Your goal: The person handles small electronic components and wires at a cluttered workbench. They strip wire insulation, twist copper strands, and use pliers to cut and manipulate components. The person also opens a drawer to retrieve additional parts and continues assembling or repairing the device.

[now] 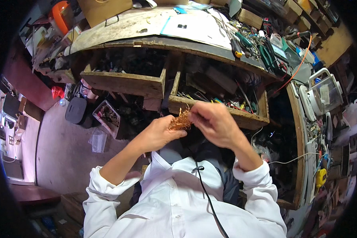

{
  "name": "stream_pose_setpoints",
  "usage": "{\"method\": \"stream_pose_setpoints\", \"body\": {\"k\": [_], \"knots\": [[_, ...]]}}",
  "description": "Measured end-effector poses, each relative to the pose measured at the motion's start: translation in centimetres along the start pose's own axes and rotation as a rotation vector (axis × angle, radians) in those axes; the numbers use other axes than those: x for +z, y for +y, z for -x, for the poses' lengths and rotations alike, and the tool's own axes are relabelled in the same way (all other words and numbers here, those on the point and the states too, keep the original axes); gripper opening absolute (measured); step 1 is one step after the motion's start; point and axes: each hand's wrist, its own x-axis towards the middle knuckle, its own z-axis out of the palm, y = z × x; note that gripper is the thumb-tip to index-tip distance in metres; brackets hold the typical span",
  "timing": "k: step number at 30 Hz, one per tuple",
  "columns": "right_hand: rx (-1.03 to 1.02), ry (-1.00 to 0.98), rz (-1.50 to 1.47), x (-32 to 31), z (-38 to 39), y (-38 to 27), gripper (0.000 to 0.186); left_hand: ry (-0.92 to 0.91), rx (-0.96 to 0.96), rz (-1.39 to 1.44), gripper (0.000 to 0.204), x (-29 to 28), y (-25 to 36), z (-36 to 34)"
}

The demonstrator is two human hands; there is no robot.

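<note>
A tangled bundle of copper wire (180,121) is held above my lap, in front of the open drawers. My left hand (161,133) is closed round its left side, the thumb pressed along the lower edge. At the bundle's right side, my right hand (215,122) has its fingers curled and pinched together against the strands. Whether a single strand is between those fingertips is too small to make out. Loose ends of wire stick up between the two hands.
Two open wooden drawers, a left one (123,83) and a right one (230,115) full of tools, jut from the workbench (127,41). Pliers (265,57) and a screwdriver (237,50) lie on top. A blender jug (325,93) stands right. An open box (108,119) sits on the floor.
</note>
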Motion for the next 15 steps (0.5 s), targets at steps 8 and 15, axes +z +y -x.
{"method": "stream_pose_setpoints", "body": {"k": [8,15], "knots": [[0.542,-0.065,-1.143,6.0,5.7,4.3,0.019,-0.219,-0.268,0.753,0.018,-1.5,3.4,0.8],[0.271,-0.314,-0.524,3.7,3.5,5.5,0.018,-0.722,-0.036,-0.013,0.028,-0.6,2.5,0.4]]}}
